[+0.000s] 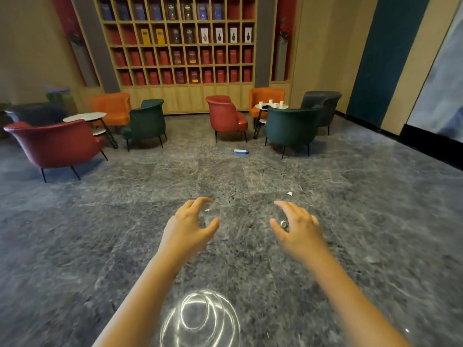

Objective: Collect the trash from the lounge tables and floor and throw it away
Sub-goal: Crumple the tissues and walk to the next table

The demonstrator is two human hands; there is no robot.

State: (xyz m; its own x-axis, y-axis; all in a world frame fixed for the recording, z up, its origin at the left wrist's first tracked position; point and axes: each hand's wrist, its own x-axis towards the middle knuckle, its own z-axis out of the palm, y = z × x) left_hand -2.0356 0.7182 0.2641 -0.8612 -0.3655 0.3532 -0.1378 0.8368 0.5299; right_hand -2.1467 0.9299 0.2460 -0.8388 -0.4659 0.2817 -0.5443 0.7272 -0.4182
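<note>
Above the grey stone floor (125, 221), the left hand (190, 226) and right hand (298, 229) hover apart, fingers loosely curled, holding nothing. A blue-and-white carton (241, 152) lies farther ahead; paper cups (270, 102) stand on the right-hand table (258, 107).

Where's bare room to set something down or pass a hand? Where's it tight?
Free: grey stone floor from the blue-white carton to left hand and right hand; round white table at left looks bare. Crowded: round table with white cups, ringed by armchairs; pale scraps near both hands.
</note>
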